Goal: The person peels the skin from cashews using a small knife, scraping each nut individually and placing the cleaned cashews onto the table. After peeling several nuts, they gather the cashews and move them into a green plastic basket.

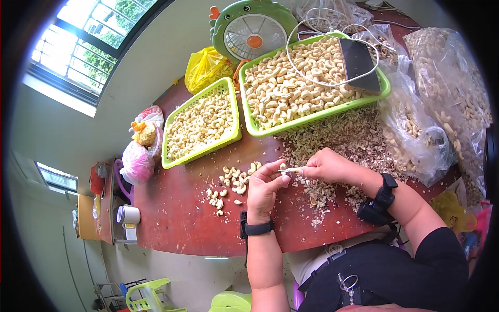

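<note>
Over the table, my left hand is closed, pinching a cashew nut between thumb and fingers. My right hand grips a small knife with a pale handle, its thin tip pointing left and meeting the nut. The exact contact is too small to make out. Just left of my left hand lies a loose group of cashew nuts. Under and beyond my right hand spreads a heap of peeled skin flakes.
Beyond my hands stand a large green basket and a smaller green basket, both full of cashews. A phone with a white cable rests on the large one. Plastic bags of nuts line the right; a fan stands behind.
</note>
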Demonstrator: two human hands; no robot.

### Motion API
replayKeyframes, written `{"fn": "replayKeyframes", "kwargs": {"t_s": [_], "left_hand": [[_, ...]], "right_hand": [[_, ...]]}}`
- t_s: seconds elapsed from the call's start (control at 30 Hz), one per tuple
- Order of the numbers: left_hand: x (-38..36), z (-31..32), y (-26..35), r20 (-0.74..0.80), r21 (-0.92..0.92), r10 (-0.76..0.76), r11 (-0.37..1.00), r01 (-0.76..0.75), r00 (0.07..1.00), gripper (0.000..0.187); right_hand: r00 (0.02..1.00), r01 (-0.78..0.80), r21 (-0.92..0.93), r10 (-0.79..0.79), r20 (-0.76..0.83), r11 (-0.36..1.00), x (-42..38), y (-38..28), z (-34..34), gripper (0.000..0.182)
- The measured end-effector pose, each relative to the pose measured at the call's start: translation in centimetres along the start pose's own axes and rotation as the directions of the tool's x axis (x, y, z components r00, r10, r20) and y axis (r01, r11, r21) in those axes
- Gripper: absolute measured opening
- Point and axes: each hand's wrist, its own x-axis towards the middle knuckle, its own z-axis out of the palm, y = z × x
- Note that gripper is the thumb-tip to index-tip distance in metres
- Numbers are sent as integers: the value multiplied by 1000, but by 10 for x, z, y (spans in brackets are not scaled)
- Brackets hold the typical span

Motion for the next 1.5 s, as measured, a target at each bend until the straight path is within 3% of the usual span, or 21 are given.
{"fn": "replayKeyframes", "kwargs": {"t_s": [0.13,0.23,0.3,0.43,0.5,0.9,1.0,1.23,1.5], "left_hand": [[-1,0,0,-28,57,-12,998,13,1000,29],[0,-6,1,-33,92,-134,986,136,990,22],[1,-13,-1,46,-34,-216,975,218,975,19],[2,-1,-3,8,-77,-148,986,148,989,25],[1,4,-4,-35,-83,-21,996,18,999,35],[1,5,-5,34,-284,69,957,-56,997,43],[4,2,-7,24,-265,115,959,-104,993,42],[3,-1,-4,13,-254,98,963,-92,995,40],[2,-8,-3,32,-159,-84,983,88,996,31]], "right_hand": [[999,-42,-63,41,-10,997,-2,-6,-4,41],[997,-64,-44,62,-47,997,1,-3,-7,41],[996,-38,-33,35,-88,999,2,-1,-10,42],[996,-58,1,58,-73,998,0,-4,-13,42],[999,-32,17,33,-43,999,2,-2,-13,42],[999,20,64,-22,39,998,-3,-14,-10,41],[997,36,52,-39,66,998,3,-6,-6,41],[996,38,31,-41,73,999,5,-4,-5,42],[997,-66,7,65,41,998,3,-5,-12,39]]}}
